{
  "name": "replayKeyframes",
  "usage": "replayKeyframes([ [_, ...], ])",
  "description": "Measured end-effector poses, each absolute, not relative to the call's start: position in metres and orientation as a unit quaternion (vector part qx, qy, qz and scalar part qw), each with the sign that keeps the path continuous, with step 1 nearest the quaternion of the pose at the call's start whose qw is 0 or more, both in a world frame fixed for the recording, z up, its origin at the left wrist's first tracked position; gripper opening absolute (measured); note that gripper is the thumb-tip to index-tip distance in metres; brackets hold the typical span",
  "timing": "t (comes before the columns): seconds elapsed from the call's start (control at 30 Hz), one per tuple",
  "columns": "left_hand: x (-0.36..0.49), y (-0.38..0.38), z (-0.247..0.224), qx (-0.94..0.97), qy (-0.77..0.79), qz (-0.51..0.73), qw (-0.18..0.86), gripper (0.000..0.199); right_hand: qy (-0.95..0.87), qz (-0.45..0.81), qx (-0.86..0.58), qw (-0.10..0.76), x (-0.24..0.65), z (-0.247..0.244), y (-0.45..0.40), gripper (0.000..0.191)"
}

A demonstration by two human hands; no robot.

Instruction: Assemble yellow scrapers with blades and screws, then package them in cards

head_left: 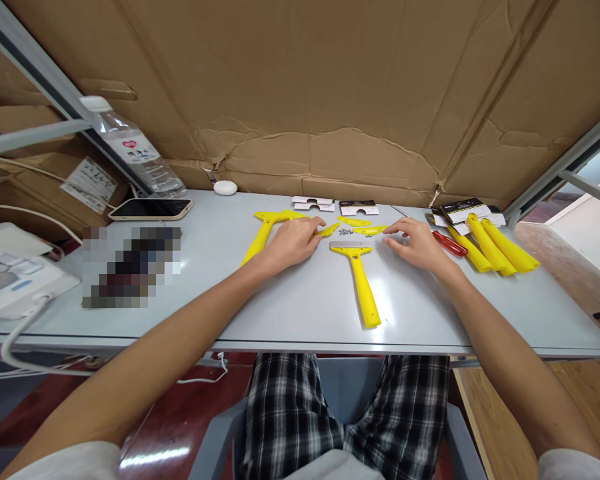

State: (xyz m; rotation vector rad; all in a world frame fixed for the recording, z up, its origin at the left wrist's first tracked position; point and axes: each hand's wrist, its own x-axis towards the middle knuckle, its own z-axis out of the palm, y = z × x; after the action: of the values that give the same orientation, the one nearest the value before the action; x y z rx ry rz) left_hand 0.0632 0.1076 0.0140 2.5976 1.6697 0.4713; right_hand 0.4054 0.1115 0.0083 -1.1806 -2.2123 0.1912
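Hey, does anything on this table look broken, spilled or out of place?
Nothing spilled. The cardboard backdrop is creased and torn along its lower edge, and small screws lie loose between the left hand and right hand.

The surface [290, 313] is pale grey with a soft sheen. At its middle lies a bright yellow scraper [361, 280] with a silver blade edge; a second yellow scraper [265, 230] lies to its left. Small yellow curved pieces [361, 225] sit just beyond, around tiny silver-grey screws [345, 232]. At the right are three yellow handles [495, 245] and a red-handled screwdriver [449, 243]. Black-and-white cards [359, 208] lie at the far edge. A phone [151, 209] at far left has a black screen and a beige rim. The backdrop is brown cardboard [300, 87]. The shorts [345, 407] are a black, grey and white plaid.
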Motion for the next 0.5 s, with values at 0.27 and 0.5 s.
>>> replayKeyframes([
  [0.27,0.062,0.113,0.008,0.822,0.544,0.169,-0.023,0.034,-0.832,0.076,-0.442,0.326,0.404,0.010,0.110,0.020],
  [0.5,0.065,0.106,0.013,0.829,0.465,0.294,-0.094,0.038,-0.800,0.103,-0.444,0.389,0.391,0.019,0.099,0.024],
])
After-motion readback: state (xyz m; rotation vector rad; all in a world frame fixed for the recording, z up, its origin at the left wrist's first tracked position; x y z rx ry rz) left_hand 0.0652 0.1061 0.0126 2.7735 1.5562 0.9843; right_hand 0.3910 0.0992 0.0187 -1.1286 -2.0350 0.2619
